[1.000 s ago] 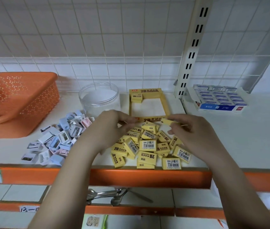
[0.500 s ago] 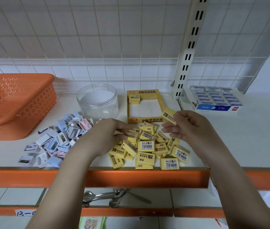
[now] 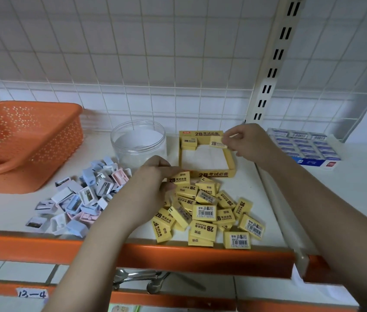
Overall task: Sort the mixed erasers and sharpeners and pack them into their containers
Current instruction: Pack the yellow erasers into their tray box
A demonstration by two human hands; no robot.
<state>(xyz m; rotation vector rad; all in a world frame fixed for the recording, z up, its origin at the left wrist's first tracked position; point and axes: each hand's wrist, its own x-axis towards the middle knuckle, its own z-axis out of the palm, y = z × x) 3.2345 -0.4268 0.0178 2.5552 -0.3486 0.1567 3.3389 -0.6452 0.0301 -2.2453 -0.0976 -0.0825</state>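
Observation:
A pile of yellow 2B erasers (image 3: pixel 207 212) lies on the white shelf near its front edge. Behind it stands an open yellow eraser box (image 3: pixel 231 161) with a couple of erasers (image 3: pixel 189 142) in its far left corner. My right hand (image 3: pixel 249 140) pinches one yellow eraser (image 3: pixel 217 141) over the box's far side. My left hand (image 3: pixel 153 179) grips another yellow eraser (image 3: pixel 179 178) at the pile's back edge, just in front of the box. To the left lies a heap of white, blue and pink sharpeners (image 3: pixel 81 199). A clear round jar (image 3: pixel 138 140) stands behind them.
An orange perforated basket (image 3: pixel 25 140) sits at the far left. A box of blue-and-white erasers (image 3: pixel 304 146) stands at the right, beyond a cream upright post (image 3: pixel 272 64). The shelf has an orange front lip (image 3: pixel 178 253); metal utensils lie on the shelf below.
My right hand has carried its eraser from above the pile back over the yellow box. My left hand has taken hold of an eraser at the pile's back edge.

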